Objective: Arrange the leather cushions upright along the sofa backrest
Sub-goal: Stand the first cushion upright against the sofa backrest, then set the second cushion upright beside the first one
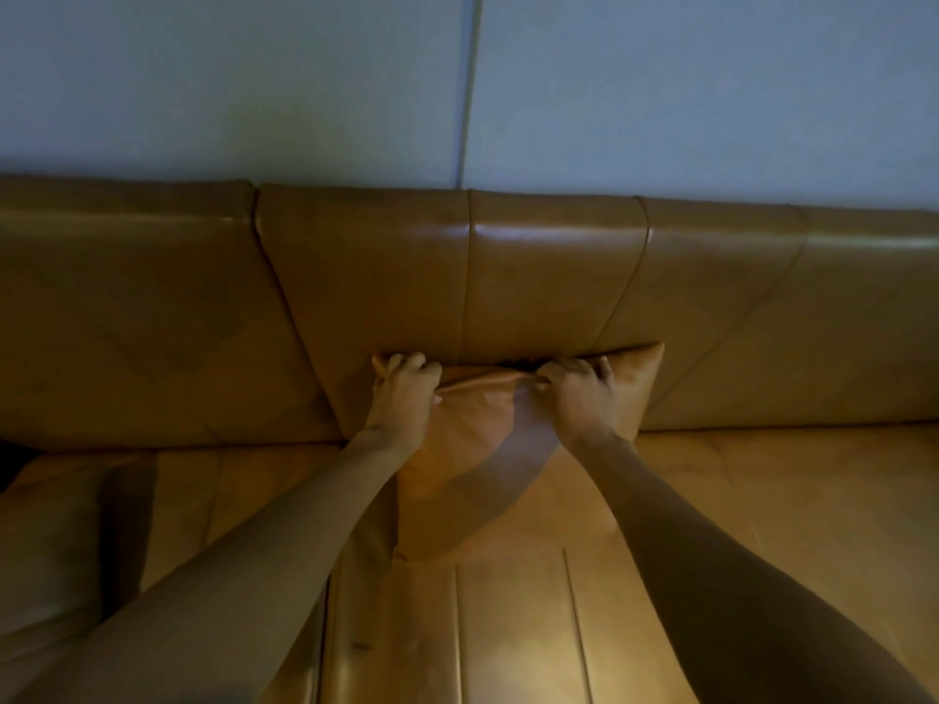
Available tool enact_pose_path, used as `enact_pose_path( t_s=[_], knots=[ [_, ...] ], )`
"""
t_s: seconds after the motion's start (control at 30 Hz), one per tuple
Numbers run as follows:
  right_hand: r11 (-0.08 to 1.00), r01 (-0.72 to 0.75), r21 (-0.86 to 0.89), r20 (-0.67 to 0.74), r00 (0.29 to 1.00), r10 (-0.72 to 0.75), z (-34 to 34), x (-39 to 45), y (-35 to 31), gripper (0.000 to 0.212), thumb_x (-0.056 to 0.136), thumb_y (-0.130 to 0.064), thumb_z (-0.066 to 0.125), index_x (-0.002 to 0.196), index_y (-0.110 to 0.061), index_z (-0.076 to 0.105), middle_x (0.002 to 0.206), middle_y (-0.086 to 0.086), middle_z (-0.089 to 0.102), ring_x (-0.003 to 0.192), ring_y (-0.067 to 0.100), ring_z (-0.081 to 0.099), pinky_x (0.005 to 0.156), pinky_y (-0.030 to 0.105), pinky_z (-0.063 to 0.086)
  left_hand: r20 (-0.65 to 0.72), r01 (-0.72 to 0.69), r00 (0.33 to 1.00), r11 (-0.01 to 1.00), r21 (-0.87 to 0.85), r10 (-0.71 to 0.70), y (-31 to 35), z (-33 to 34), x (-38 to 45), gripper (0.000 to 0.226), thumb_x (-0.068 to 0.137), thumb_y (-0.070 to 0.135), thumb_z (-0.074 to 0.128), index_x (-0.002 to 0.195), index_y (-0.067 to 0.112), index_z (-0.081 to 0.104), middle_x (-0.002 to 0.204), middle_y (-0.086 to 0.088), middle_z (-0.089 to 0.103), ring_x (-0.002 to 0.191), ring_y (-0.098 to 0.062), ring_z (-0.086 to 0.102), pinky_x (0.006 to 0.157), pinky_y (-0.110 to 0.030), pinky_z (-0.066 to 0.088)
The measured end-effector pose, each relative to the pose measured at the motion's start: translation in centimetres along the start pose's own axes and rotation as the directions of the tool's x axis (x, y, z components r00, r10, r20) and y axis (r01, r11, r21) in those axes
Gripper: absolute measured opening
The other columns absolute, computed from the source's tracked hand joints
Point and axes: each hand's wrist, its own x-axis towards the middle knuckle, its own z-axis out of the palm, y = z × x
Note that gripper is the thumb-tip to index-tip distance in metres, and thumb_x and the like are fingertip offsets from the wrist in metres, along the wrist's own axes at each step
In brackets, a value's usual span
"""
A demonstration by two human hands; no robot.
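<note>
A tan leather cushion (477, 449) stands nearly upright on the sofa seat, leaning against the middle of the backrest (508, 276). My left hand (404, 393) grips its top edge near the left corner. My right hand (579, 393) grips the same edge to the right, and the leather bunches between them. The cushion's right corner sticks out past my right hand. A second leather cushion (56, 541) lies at the left end of the seat, partly cut off by the frame.
The sofa seat (762, 500) stretches to the right of the held cushion. Behind the backrest rises a pale blue-grey wall (305, 78) with a vertical seam. A dark gap shows at the far left edge.
</note>
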Motion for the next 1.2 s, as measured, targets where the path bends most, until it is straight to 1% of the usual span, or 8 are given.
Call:
enact_pose_path(
  t_s=[0.03, 0.17, 0.3, 0.47, 0.7, 1.0, 1.1, 1.2],
  knots=[
    [1.000, -0.009, 0.012, 0.023, 1.000, 0.009, 0.0, 0.0, -0.2, 0.030, 0.097, -0.029, 0.041, 0.117, -0.024, 0.063, 0.120, 0.006, 0.064, 0.124, 0.026, 0.049, 0.113, 0.052, 0.018, 0.014, 0.020, 1.000, 0.999, 0.028, -0.020, 0.3, -0.2, -0.1, 0.007, 0.094, 0.013, 0.060, 0.098, 0.009, 0.055, 0.114, -0.012, 0.049, 0.118, -0.035, 0.041, 0.097, -0.060, 0.040],
    [0.999, -0.013, 0.049, 0.091, 0.996, 0.008, -0.5, -1.0, -0.8, 0.053, 0.099, -0.037, 0.042, 0.149, -0.025, 0.030, 0.154, 0.007, 0.038, 0.146, 0.026, 0.020, 0.118, 0.052, 0.007, 0.040, 0.025, 0.999, 0.993, 0.112, -0.029, 0.8, -0.3, -1.4, 0.047, 0.096, 0.034, 0.057, 0.137, 0.018, 0.041, 0.141, -0.010, 0.036, 0.137, -0.033, 0.026, 0.108, -0.063, 0.031],
    [0.996, 0.038, 0.080, 0.005, 0.999, -0.039, -1.5, -2.1, -2.4, 0.059, 0.098, -0.043, 0.040, 0.152, -0.025, 0.025, 0.156, 0.009, 0.033, 0.147, 0.027, 0.017, 0.118, 0.054, 0.007, 0.015, 0.040, 0.999, 0.981, 0.188, -0.044, -0.7, -1.0, -3.7, 0.079, 0.091, 0.058, 0.052, 0.153, 0.021, 0.018, 0.161, -0.010, 0.016, 0.149, -0.035, 0.007, 0.117, -0.063, 0.012],
    [0.981, 0.164, 0.107, -0.023, 0.986, -0.162, -2.2, -3.0, -8.1, 0.057, 0.098, -0.043, 0.039, 0.151, -0.025, 0.027, 0.155, 0.007, 0.036, 0.147, 0.026, 0.019, 0.118, 0.056, 0.007, -0.017, 0.087, 0.996, 0.975, 0.206, -0.085, -4.8, -3.5, -8.5, 0.076, 0.093, 0.060, 0.044, 0.153, 0.021, 0.019, 0.162, -0.011, 0.014, 0.150, -0.034, 0.006, 0.119, -0.059, 0.012],
    [0.915, 0.352, 0.199, -0.004, 0.934, -0.358, -2.2, -4.5, -21.2, 0.056, 0.100, -0.047, 0.033, 0.151, -0.027, 0.025, 0.156, 0.004, 0.035, 0.148, 0.023, 0.015, 0.119, 0.052, 0.002, -0.062, 0.272, 0.962, 0.945, 0.184, -0.265, -14.6, -9.7, -16.2, 0.069, 0.095, 0.058, 0.039, 0.152, 0.024, 0.021, 0.162, -0.009, 0.016, 0.150, -0.032, 0.006, 0.120, -0.054, 0.012],
    [0.822, 0.512, 0.251, 0.040, 0.843, -0.537, 1.4, -6.8, -40.9, 0.052, 0.099, -0.049, 0.035, 0.147, -0.029, 0.033, 0.152, -0.002, 0.041, 0.146, 0.020, 0.020, 0.117, 0.050, 0.003, -0.171, 0.458, 0.881, 0.885, 0.086, -0.440, -32.8, -14.1, -25.5, 0.071, 0.093, 0.061, 0.040, 0.151, 0.021, 0.028, 0.159, -0.008, 0.028, 0.147, -0.033, 0.019, 0.117, -0.056, 0.019],
    [0.807, 0.524, 0.273, 0.117, 0.815, -0.568, 4.1, -7.8, -48.0, 0.052, 0.099, -0.051, 0.033, 0.147, -0.030, 0.033, 0.153, -0.003, 0.038, 0.146, 0.019, 0.019, 0.118, 0.050, 0.004, -0.145, 0.513, 0.855, 0.853, 0.090, -0.499, -40.0, -14.8, -29.4, 0.073, 0.092, 0.065, 0.038, 0.150, 0.021, 0.030, 0.156, -0.012, 0.032, 0.145, -0.035, 0.023, 0.116, -0.056, 0.020],
    [0.813, 0.525, 0.252, 0.148, 0.809, -0.569, 6.9, -9.5, -55.1, 0.053, 0.098, -0.052, 0.033, 0.146, -0.029, 0.036, 0.151, -0.001, 0.042, 0.145, 0.021, 0.024, 0.119, 0.051, 0.008, -0.112, 0.575, 0.818, 0.810, 0.115, -0.564, -47.2, -15.7, -33.4, 0.072, 0.087, 0.069, 0.032, 0.139, 0.021, 0.041, 0.141, -0.017, 0.045, 0.134, -0.039, 0.036, 0.108, -0.057, 0.031]
  ],
)
